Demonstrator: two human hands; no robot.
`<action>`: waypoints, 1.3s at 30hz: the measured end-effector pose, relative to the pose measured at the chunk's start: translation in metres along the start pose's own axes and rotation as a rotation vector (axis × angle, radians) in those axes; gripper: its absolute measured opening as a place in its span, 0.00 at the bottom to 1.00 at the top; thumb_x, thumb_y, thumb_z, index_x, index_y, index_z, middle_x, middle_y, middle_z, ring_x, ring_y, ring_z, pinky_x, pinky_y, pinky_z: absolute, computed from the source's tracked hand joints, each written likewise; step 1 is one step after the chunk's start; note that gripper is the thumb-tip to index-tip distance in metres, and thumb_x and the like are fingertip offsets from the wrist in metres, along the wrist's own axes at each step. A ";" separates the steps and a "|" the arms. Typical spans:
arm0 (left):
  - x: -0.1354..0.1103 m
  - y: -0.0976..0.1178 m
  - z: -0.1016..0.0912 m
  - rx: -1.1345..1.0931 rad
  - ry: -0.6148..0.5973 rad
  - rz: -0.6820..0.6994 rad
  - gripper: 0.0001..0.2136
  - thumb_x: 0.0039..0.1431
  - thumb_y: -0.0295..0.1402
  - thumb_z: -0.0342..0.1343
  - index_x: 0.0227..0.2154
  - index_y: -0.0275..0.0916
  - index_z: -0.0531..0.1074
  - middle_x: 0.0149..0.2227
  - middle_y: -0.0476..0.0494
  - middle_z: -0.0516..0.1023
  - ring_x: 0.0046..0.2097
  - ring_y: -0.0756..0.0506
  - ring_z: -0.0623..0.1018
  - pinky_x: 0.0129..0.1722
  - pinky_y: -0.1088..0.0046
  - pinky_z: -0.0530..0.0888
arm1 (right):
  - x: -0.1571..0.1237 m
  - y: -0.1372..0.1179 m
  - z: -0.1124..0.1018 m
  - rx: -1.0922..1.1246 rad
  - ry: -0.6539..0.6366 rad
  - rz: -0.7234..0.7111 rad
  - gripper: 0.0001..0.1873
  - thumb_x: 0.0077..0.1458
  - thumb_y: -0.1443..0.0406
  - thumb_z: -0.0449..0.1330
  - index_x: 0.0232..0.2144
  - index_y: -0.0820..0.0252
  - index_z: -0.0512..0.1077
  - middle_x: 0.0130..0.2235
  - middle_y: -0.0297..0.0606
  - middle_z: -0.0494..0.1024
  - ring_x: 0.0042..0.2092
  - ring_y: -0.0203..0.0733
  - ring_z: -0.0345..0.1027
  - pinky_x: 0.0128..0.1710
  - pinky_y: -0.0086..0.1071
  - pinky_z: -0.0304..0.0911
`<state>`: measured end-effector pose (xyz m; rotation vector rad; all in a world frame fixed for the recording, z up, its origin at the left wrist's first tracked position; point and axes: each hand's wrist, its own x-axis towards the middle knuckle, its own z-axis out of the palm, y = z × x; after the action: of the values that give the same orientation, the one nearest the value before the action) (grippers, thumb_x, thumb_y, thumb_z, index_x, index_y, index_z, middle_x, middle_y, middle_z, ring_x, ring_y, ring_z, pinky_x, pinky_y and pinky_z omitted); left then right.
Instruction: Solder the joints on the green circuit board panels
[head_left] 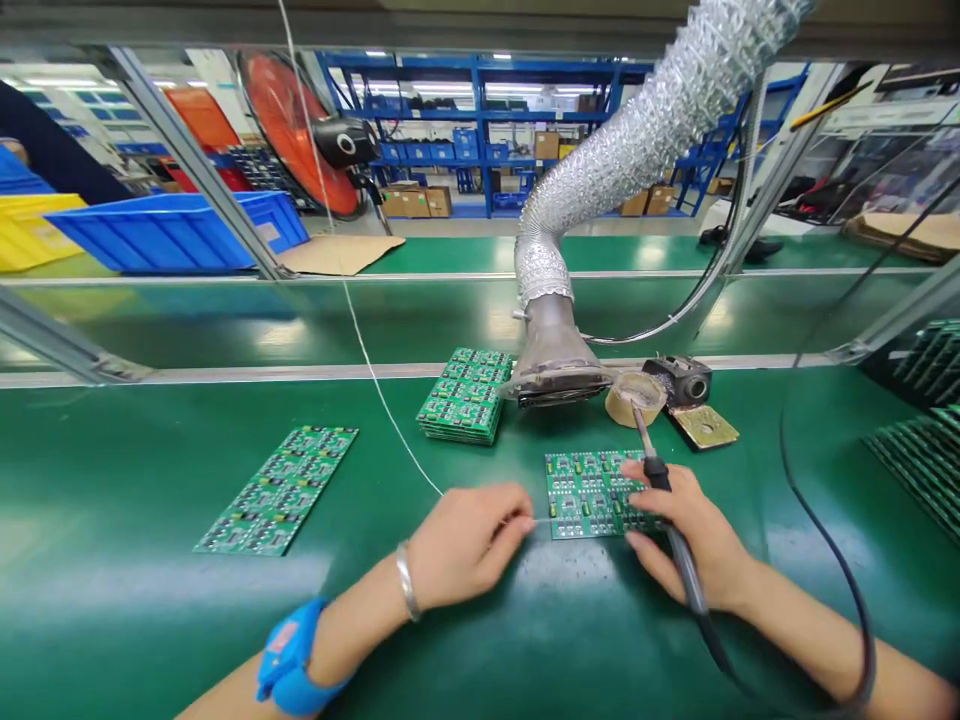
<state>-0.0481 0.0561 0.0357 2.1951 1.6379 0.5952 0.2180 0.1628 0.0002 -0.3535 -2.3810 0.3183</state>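
Observation:
My left hand (476,535) pinches a thin strand of solder wire (382,395), and its short end points at the lower left of a green circuit board panel (581,495). The wire comes down from above. In my right hand (701,530) lies a soldering iron (679,550), its tip up and away from me, overlapping a round tan pot (636,398) in the view. I cannot tell whether the tip touches the pot. The fingers of that hand also reach over the panel's right side and hide part of it. A blue wrist strap (300,660) circles my left forearm.
A fume extractor nozzle (555,360) hangs behind the panel, beside a stack of boards (465,395). Another panel (281,490) lies at left. An iron stand (682,380) with a sponge (705,427) is behind the right hand. Racked boards (926,460) stand far right. The iron's cable (832,560) loops over the right forearm.

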 end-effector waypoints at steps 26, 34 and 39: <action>-0.006 -0.037 0.015 0.278 0.407 0.244 0.03 0.59 0.28 0.52 0.32 0.40 0.70 0.22 0.52 0.68 0.25 0.51 0.64 0.28 0.73 0.60 | 0.015 0.036 -0.003 0.386 0.720 0.582 0.12 0.52 0.60 0.57 0.35 0.60 0.75 0.31 0.39 0.76 0.21 0.34 0.62 0.16 0.28 0.57; -0.004 -0.036 0.019 0.191 0.335 0.305 0.04 0.60 0.27 0.50 0.34 0.40 0.70 0.24 0.51 0.70 0.25 0.52 0.65 0.28 0.75 0.63 | 0.016 0.079 -0.013 0.515 1.001 0.772 0.08 0.46 0.64 0.55 0.26 0.62 0.71 0.16 0.29 0.65 0.15 0.30 0.55 0.11 0.23 0.48; -0.002 -0.036 0.018 0.171 0.311 0.311 0.05 0.60 0.27 0.50 0.34 0.40 0.70 0.24 0.51 0.72 0.25 0.52 0.67 0.27 0.76 0.65 | 0.014 0.079 -0.015 0.505 1.001 0.776 0.08 0.46 0.64 0.55 0.25 0.63 0.72 0.17 0.30 0.66 0.15 0.29 0.53 0.11 0.23 0.46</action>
<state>-0.0690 0.0636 0.0018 2.6177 1.5450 0.9552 0.2309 0.2428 -0.0056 -0.9208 -1.0636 0.8339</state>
